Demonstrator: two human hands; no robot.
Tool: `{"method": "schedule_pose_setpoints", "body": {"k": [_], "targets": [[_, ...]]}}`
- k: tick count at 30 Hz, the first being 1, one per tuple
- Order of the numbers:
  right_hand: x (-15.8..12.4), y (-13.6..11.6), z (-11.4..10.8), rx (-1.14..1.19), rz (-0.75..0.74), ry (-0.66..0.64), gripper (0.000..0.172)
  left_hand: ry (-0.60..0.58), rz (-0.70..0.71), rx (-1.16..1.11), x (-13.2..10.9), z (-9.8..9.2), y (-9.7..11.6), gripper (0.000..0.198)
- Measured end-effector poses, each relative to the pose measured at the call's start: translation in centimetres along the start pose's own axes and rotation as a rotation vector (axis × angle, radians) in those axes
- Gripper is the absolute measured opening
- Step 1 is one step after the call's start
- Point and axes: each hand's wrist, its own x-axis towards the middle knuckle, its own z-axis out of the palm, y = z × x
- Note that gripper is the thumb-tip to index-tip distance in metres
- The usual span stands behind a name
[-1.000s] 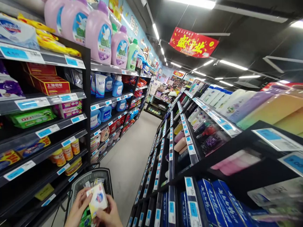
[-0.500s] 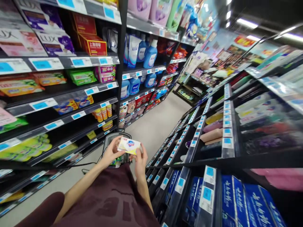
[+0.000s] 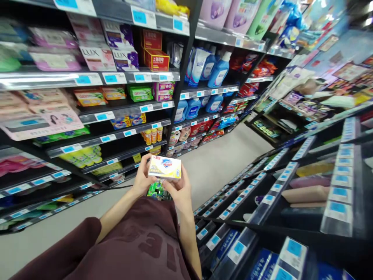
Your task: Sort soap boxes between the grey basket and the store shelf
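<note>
Soap box (image 3: 164, 168) surroundings: the shelves (image 3: 90, 142) on your left fill more of your view than half a second ago.
Your hands: left hand (image 3: 142, 179) and right hand (image 3: 180, 190) both grip the box by its ends, the same two-handed hold as before.
Box position: between your fingers, green packets (image 3: 155, 189) showing beneath; it sits more level now.
Shield logo (image 3: 166, 162): faces you upright, so the print should be easier to check.

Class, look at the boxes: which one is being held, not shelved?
The white and yellow box with the shield emblem. The left hand and right hand hold it between them, whereas the red boxes sit on a shelf.
</note>
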Motion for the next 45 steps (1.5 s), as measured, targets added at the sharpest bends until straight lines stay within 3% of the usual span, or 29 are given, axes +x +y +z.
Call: {"method": "schedule_pose_setpoints", "body": {"k": [5,11,25,45], "targets": [[-0.4,-1.4,-0.8,-0.046,0.013,-0.096,0.084,0.018,0.025,-0.011,-1.6,0.3,0.7,0.090],[-0.6,-1.8,-2.0,-0.036,-0.005,-0.199,0.077,-0.056,-0.003,-0.049,-2.7,0.1,1.1,0.091],[-0.4,-0.5,-1.1,0.041,0.082,-0.169,0.082,0.032,-0.051,0.012,-3.1,0.1,2.1,0.081],[-0.5,-0.9,-0.6,0.025,0.093,-0.192,0.080,0.094,-0.090,0.042,-3.4,-0.1,2.4,0.085]]}}
